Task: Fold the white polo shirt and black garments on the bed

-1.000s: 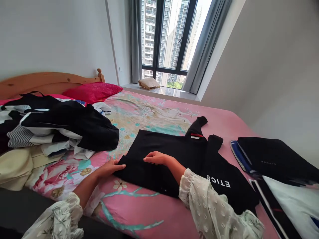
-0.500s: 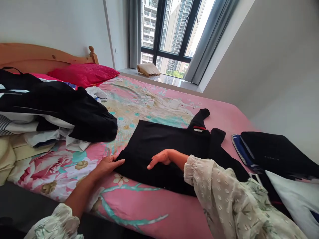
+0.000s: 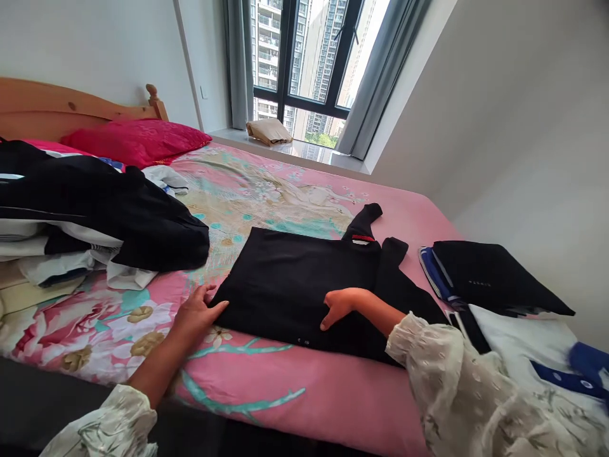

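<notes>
slid rightward since the earlier frame: right hand (image 3: 340, 306), open, fingers lightly curled, resting on a folded black sweatshirt (image 3: 295, 285) lying flat on a pink floral bedsheet (image 3: 309, 397); left hand (image 3: 197, 312), open, fingertips at the garment's left edge; red collar label (image 3: 364, 238) too small to read; bedsheet running on below the hem.

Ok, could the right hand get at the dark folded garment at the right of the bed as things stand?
Probably yes. The right hand lies on the black top, close to the dark folded garment, and only that top's flat sleeve lies between them.
</notes>
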The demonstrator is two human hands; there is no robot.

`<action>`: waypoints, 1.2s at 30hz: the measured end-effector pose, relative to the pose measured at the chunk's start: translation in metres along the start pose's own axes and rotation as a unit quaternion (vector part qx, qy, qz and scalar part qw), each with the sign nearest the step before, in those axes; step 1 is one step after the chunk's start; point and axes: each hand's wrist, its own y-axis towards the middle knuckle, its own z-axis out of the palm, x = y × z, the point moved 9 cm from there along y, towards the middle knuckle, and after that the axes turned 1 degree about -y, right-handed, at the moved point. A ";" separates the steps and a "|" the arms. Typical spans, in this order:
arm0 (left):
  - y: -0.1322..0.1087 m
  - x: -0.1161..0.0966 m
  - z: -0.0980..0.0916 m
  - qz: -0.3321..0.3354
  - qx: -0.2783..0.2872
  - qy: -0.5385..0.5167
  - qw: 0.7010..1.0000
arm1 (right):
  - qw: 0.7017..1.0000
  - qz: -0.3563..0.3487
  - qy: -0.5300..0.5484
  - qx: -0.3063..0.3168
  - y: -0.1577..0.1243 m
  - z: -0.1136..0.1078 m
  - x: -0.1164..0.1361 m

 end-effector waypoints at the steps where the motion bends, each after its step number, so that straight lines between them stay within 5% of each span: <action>1: -0.005 -0.013 -0.006 0.036 -0.045 0.032 0.998 | 0.999 0.000 -0.012 -0.033 -0.009 -0.006 0.007; 4: -0.035 -0.072 0.007 0.219 -0.067 0.047 0.972 | 0.980 -0.061 -0.037 -0.184 -0.041 -0.017 0.046; 7: -0.073 -0.115 0.054 0.354 0.052 0.081 0.930 | 0.946 -0.168 -0.071 -0.269 -0.068 0.012 0.082; 10: -0.085 -0.109 0.090 0.334 0.122 0.152 0.922 | 0.960 -0.136 -0.101 -0.222 -0.071 0.067 0.059; 14: -0.074 -0.094 0.101 0.283 0.149 0.197 0.927 | 0.973 -0.009 -0.116 -0.197 -0.088 0.100 -0.007; 18: -0.061 -0.113 0.092 0.247 0.128 0.210 0.937 | 0.978 0.040 -0.105 -0.174 -0.106 0.088 -0.014; 22: -0.078 -0.141 0.104 0.315 0.128 0.201 0.919 | 0.971 0.008 -0.074 -0.227 -0.099 0.066 0.016; 26: -0.091 -0.127 0.125 0.284 0.183 0.236 0.911 | 0.966 -0.025 -0.085 -0.241 -0.081 0.083 0.022; 30: -0.089 -0.121 0.125 0.262 0.206 0.264 0.905 | 0.964 -0.055 -0.075 -0.249 -0.079 0.092 0.015; 36: -0.071 -0.120 0.114 0.220 0.185 0.297 0.911 | 0.946 -0.057 -0.049 -0.314 -0.088 0.060 -0.009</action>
